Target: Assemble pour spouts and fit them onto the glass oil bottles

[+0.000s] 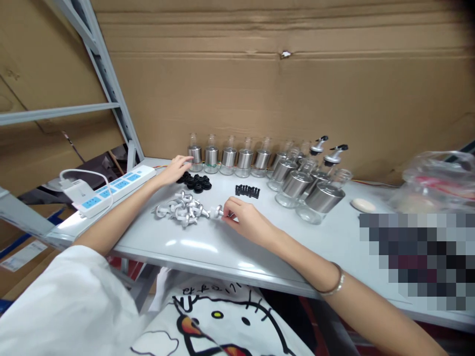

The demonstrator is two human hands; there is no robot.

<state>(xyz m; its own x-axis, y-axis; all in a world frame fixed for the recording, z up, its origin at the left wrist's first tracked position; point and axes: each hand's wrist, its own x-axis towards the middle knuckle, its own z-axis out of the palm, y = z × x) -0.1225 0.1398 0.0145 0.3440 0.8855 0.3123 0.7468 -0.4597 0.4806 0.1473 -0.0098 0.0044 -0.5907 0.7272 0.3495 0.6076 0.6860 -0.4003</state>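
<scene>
Silver metal pour spouts [181, 210] lie in a loose pile at the middle left of the table. To the right of that pile, my right hand [239, 216] is closed in a pinch on one silver pour spout [218, 212], low over the tabletop. My left hand [177, 169] is stretched out beside a heap of black stoppers [196, 183], its fingers extended near the leftmost glass bottle [195, 155]. Whether those fingertips touch a stopper is hard to see. A row of small black caps [247, 191] sits beyond my right hand.
Several glass bottles with steel sleeves [245, 159] line the back by the cardboard wall [260, 89]; two at the right carry spouts [333, 156]. A power strip [118, 188] runs along the left edge. A pale oval object [362, 205] and plastic bags [438, 183] are at the right.
</scene>
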